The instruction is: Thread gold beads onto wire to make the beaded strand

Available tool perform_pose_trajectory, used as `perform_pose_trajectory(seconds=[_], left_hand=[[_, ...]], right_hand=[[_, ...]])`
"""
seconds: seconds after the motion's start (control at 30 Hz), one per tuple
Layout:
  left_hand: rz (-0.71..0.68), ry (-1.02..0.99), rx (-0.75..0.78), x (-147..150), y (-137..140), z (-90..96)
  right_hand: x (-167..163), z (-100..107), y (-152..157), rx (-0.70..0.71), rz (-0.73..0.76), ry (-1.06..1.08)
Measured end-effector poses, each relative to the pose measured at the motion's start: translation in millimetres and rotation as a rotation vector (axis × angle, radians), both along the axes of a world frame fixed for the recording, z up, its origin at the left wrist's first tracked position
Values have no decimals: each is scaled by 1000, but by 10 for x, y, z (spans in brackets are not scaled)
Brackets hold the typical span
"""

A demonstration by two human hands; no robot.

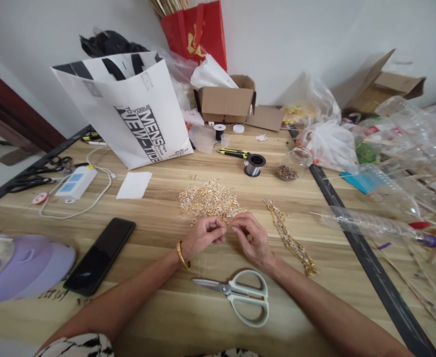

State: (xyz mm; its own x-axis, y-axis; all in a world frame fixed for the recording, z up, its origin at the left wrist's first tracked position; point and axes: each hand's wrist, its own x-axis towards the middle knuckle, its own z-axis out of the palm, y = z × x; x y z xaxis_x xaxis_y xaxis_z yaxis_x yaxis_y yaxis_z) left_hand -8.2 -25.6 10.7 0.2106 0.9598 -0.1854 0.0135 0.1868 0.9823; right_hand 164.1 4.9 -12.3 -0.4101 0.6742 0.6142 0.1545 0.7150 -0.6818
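My left hand (208,232) and my right hand (252,238) face each other at the near edge of a pile of small gold and silver beads (210,196). Both are closed in a pinch, fingertips a short gap apart. Whatever lies between the fingers is too small to make out. To the right of my right hand lies a bundle of gold and silver beaded strands (290,238). Scissors with pale green handles (248,298) rest on the table between my forearms, their blades pointing left. A spool of thin wire (254,166) stands beyond the beads.
Left are a black phone (99,255), a white power strip (76,183) and a white paper (134,185). Behind stand a white shopping bag (124,109) and a cardboard box (223,101). A jar of dark beads (287,172) lies right, near heaped plastic bottles (396,173).
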Motion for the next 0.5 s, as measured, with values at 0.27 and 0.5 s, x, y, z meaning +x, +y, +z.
perform_pose_trajectory(seconds=[0.27, 0.5], left_hand=[[5, -2, 7, -1, -8, -4], [34, 58, 81, 22, -6, -48]], right_hand=[[-11, 16, -6, -26, 9, -15], [-25, 59, -47, -17, 39, -13]])
